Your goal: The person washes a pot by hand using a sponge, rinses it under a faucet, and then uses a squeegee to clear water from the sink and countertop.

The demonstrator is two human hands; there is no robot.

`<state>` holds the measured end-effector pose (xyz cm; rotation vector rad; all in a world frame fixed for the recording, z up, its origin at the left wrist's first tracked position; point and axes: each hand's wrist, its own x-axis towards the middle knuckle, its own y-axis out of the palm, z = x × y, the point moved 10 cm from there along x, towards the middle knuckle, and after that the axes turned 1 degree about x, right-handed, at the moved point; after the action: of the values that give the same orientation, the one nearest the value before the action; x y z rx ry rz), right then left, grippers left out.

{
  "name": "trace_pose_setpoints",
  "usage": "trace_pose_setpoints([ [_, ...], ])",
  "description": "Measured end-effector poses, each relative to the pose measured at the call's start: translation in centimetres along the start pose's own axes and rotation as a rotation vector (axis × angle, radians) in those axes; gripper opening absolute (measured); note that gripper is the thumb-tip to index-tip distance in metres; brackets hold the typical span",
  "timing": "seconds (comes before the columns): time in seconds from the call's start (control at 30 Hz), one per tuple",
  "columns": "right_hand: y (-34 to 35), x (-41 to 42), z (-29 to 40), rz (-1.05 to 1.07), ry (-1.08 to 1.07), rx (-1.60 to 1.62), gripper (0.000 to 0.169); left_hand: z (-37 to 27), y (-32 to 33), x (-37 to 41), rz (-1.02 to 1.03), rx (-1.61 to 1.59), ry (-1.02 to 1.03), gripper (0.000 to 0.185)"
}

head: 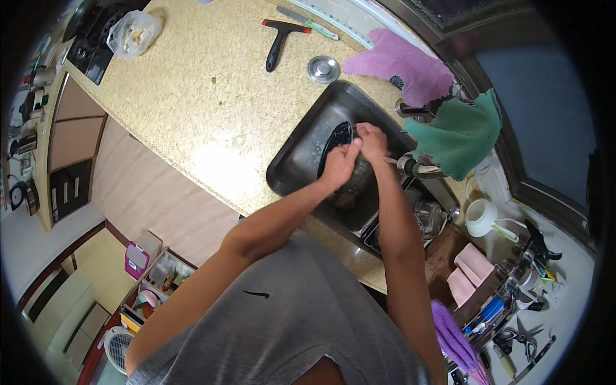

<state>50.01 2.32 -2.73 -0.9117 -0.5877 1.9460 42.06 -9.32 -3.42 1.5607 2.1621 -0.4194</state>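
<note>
Both hands are inside a dark sink basin (293,163). My left hand (339,166) is closed around a wet, dark curved item (339,134) with a shiny rim and some foam on it; its exact kind is unclear. My right hand (373,142) meets the left at the thumb, fingers bent by the item's upper edge; what they grip is hidden. Below the hands a greyish rounded surface (361,178) shows, partly covered by them. The tap (406,165) is beside my right wrist, partly under a green cloth (455,134).
Beyond the basin lie a metal sink strainer (323,69), a black squeegee (281,41) and a knife (308,23). A pink cloth (404,67) hangs by the window. Glassware (428,216) stands right of my right forearm. A plastic bag (134,33) sits by the stove.
</note>
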Motion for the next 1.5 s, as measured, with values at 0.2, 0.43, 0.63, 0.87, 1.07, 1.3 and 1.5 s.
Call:
trace_pose_setpoints([
  [0.2,-0.6,-1.0,1.7,-0.071,-0.173,0.126,0.028,-2.3,-1.0,1.1,-0.051,0.09,0.023,0.075],
  [0.43,-2.6,-3.9,5.1,-0.177,-0.327,-0.055,0.025,-0.4,0.7,3.1,0.004,-0.073,0.003,0.068],
  [0.63,-2.1,-9.1,3.7,-0.247,-0.18,0.309,0.021,2.4,2.8,4.0,0.059,-0.797,-0.344,0.047],
  [0.87,0.2,-11.4,2.3,-0.323,0.163,0.207,0.067,6.7,3.7,2.4,-0.011,-1.126,-0.538,0.061],
  [1.07,-1.1,-12.0,1.2,-0.62,0.134,0.206,0.072,4.0,1.1,-0.9,0.033,-1.149,-0.576,0.071],
  [1.3,2.2,-9.0,-8.4,-0.507,0.397,1.189,0.054,7.9,-3.6,-2.8,-0.086,-0.975,-0.643,0.064],
  [1.5,3.1,-4.3,-13.9,-0.093,0.418,1.188,0.052,3.3,-5.0,-1.9,0.053,-0.621,-0.411,0.064],
])
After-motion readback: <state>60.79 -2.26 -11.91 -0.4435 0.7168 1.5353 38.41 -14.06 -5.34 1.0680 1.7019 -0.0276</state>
